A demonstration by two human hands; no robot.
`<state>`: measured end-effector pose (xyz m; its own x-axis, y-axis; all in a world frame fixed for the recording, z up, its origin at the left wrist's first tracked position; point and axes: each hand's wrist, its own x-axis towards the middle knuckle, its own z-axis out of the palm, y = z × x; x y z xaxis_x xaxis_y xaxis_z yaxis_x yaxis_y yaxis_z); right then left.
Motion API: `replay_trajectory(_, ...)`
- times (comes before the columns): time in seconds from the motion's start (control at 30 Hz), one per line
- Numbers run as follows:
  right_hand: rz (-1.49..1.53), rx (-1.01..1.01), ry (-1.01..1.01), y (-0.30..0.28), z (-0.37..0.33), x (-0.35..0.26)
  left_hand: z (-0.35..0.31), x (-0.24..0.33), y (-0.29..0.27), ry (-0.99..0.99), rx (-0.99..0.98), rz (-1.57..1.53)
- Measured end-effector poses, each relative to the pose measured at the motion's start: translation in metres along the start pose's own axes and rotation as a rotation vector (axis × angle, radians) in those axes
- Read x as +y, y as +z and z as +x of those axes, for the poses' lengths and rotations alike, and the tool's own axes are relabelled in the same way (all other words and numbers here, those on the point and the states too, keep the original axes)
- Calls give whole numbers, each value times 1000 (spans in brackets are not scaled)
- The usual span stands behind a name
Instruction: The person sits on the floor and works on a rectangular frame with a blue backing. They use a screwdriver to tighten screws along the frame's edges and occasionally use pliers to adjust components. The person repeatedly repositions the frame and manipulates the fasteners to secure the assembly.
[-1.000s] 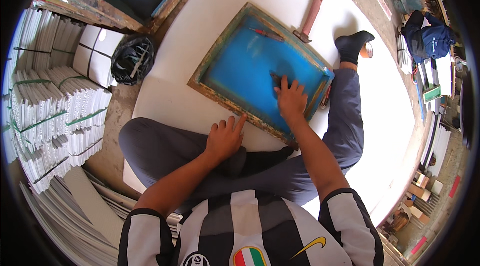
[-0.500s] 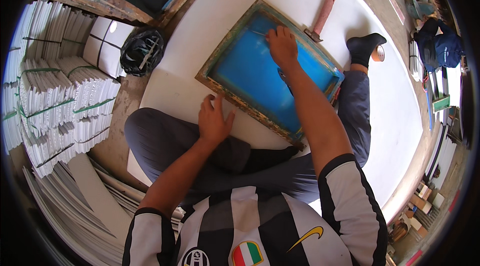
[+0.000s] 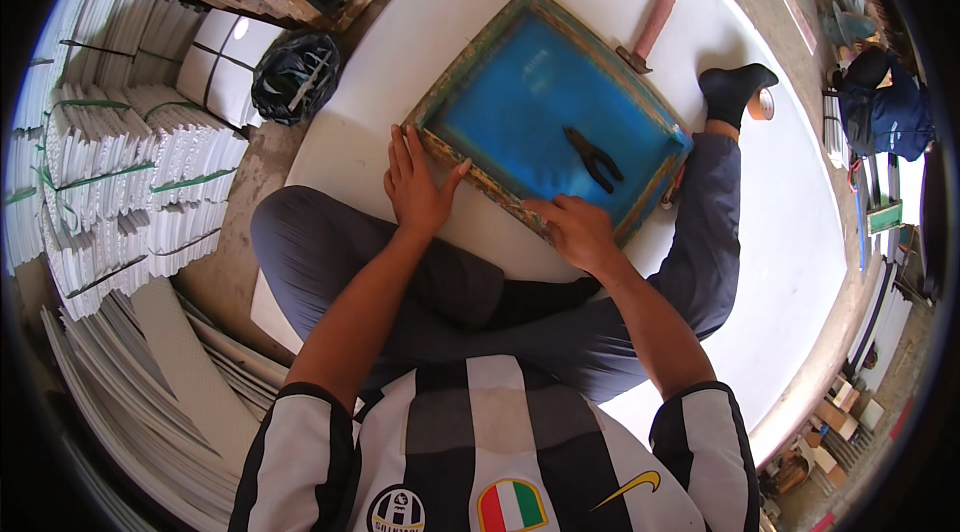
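A worn wooden screen frame (image 3: pixel 610 50) with a blue sheet stretched across it lies tilted on the white board in front of me. My left hand (image 3: pixel 417 187) is open, its spread fingers touching the frame's near-left corner and edge. At the near rail, my right hand (image 3: pixel 582 234) is closed, its fingertips against the wood. Whether something small is between those fingers is hidden. Dark pliers (image 3: pixel 594 160) rest on the blue sheet, beyond my right hand. Past the frame's right edge lies a hammer (image 3: pixel 652 29) with a reddish handle.
I sit on the white board (image 3: pixel 780 262), legs around the frame. A tape roll (image 3: pixel 761 104) stands beside my right foot. To the left are a black plastic bag (image 3: pixel 295 77) and tied stacks of white sheets (image 3: pixel 130 152). Another dark framed screen (image 3: pixel 290 7) is at the far left.
My right hand has come back from over the blue sheet to the near rail, uncovering the pliers. My left hand has moved forward onto the frame's corner.
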<state>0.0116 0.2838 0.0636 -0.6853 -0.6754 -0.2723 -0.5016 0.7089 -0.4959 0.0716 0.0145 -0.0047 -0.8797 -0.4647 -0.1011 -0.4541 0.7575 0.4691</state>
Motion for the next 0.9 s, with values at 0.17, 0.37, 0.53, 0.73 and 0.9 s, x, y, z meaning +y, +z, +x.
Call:
replay_trajectory(0.17, -84, 17, -38, 1, -2, -1, 3, -1, -1, -24, -30, 43)
replay_trajectory(0.37, 1, 37, 26, 5, -5, 1, 0, -6, 5, 19, 15, 37)
replay_trajectory(0.53, 17, 24, 24, 6, -6, 1, 0, -7, 5, 19, 9, 45)
replay_trajectory(0.73, 1, -7, 39, 8, -5, -1, 0, -6, 4, 9, 3, 87)
replay_trajectory(0.9, -3, -35, 37, 7, -3, -1, 0, -5, 2, 13, 4, 58)
